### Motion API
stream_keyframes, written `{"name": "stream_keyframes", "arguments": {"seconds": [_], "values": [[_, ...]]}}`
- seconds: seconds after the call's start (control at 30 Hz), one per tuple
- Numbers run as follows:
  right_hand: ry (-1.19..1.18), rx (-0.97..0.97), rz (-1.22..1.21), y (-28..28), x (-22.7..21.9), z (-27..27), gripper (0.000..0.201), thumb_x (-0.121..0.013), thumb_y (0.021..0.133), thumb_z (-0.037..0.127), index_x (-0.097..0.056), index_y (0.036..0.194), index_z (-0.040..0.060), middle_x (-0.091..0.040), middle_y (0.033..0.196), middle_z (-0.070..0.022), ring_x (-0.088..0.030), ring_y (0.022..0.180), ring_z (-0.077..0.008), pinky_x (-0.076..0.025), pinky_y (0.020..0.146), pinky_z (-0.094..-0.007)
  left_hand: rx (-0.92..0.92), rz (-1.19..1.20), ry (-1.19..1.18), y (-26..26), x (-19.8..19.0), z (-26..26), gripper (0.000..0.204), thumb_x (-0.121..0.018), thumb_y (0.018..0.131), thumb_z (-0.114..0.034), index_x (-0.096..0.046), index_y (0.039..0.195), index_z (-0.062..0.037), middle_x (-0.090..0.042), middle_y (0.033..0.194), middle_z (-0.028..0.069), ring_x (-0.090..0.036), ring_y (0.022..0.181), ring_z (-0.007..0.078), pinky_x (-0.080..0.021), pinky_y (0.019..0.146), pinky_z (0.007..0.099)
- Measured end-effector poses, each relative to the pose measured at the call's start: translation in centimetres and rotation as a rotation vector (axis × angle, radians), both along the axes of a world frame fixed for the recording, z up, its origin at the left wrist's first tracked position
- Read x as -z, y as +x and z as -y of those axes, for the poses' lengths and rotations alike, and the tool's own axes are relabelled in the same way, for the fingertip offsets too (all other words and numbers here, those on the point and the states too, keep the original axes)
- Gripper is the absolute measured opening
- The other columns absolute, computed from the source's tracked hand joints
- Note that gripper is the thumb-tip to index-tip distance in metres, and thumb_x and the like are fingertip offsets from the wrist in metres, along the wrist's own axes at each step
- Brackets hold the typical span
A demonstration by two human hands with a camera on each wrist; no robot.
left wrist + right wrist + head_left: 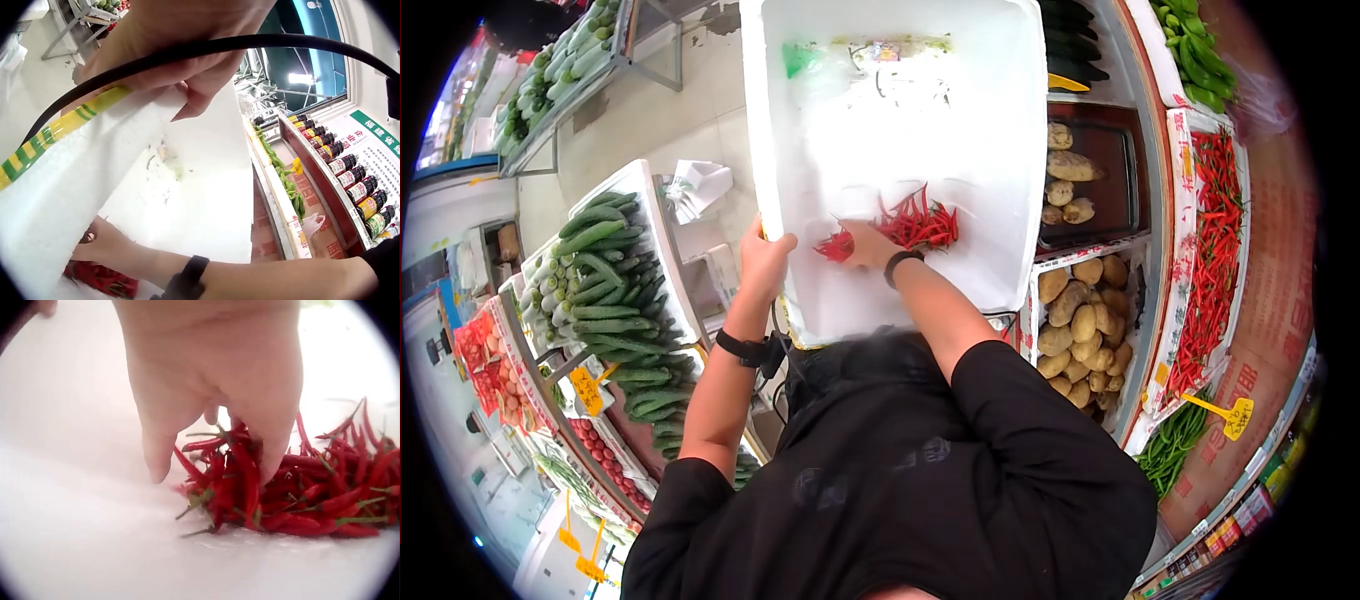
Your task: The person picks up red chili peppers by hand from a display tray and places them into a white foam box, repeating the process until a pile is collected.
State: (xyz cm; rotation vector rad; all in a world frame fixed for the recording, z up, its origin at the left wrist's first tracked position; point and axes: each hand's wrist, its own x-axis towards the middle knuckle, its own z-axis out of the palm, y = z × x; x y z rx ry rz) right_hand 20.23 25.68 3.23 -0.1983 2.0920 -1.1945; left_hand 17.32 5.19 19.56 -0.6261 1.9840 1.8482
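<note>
A white foam box [900, 130] is tilted before the person, with a pile of red chilies [920, 222] at its near end. The left hand [764, 262] grips the box's left rim; in the left wrist view this hand [181, 44] curls over the edge beside yellow-green tape [56, 134]. Inside the box the right hand [868, 245] reaches down at the pile's left side. The right wrist view has the right hand [215, 375] from above, thumb and fingers round several red chilies [240, 481], more lying against it on the right. Some fingertips are hidden among the chilies.
Cucumbers [605, 290] fill a tray on the left. Potatoes [1085, 335], a bin of red chilies [1215, 240] and green peppers [1195, 50] stand on the right. Bottles [362, 187] line a shelf. Debris [890, 50] lies at the box's far end.
</note>
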Motion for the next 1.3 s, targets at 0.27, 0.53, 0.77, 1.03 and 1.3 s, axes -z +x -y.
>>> {"name": "stream_keyframes", "arguments": {"seconds": [0.27,0.53,0.77,1.03,1.3], "values": [[-0.099,0.231,-0.145,-2.2,-2.6,-6.4,0.048,-0.061,0.088,0.022,-0.051,0.129,0.0008,-0.068,0.091,-0.0215,-0.066,0.083,-0.029,-0.05,0.074,-0.038,0.007,0.016,0.032,-1.2,0.8,0.1,0.046,-0.056,0.071,0.002,-0.057,0.117,0.0033,-0.064,0.1,0.0078,-0.06,0.085,0.0159,-0.049,0.074,0.0287],[-0.052,0.647,-0.365,3.4,-23.2,-18.8,0.021,-0.052,0.093,0.017,-0.063,0.102,0.0003,-0.066,0.084,-0.0163,-0.063,0.076,-0.027,-0.049,0.072,-0.0353,0.21,-0.089,0.255,-2.7,-1.4,0.6,0.056,-0.051,0.08,-0.008,-0.045,0.134,0.0059,-0.059,0.119,0.0187,-0.062,0.104,0.0304,-0.052,0.089,0.041],[0.004,1.03,-0.492,17.3,-32.4,-28.1,0.029,-0.054,0.09,0.012,-0.058,0.116,0.0007,-0.068,0.096,-0.0099,-0.064,0.087,-0.016,-0.051,0.077,-0.0296,0.21,-0.083,-0.004,-6.6,4.0,4.5,0.046,-0.054,0.074,-0.008,-0.049,0.118,0.0052,-0.057,0.108,0.0137,-0.056,0.097,0.0248,-0.047,0.086,0.0362],[0.404,1.344,-0.757,31.2,-41.1,-39.6,0.046,-0.066,0.088,0.02,-0.053,0.128,-0.0001,-0.061,0.119,-0.0127,-0.062,0.101,-0.0178,-0.051,0.085,-0.0295,0.388,-0.042,0.067,-6.0,1.5,3.7,0.045,-0.055,0.074,-0.019,-0.054,0.112,0.0047,-0.057,0.098,0.0113,-0.057,0.088,0.0235,-0.05,0.076,0.0357],[1.07,1.323,-0.3,34.5,-39.5,-50.1,0.095,-0.062,0.082,0.06,-0.031,0.146,-0.0022,-0.04,0.143,-0.0304,-0.046,0.129,-0.0411,-0.039,0.107,-0.0417,0.385,-0.022,0.078,-4.3,1.9,2.8,0.035,-0.053,0.078,-0.019,-0.051,0.103,0.0039,-0.055,0.096,0.0112,-0.054,0.084,0.0205,-0.047,0.071,0.0323]]}}
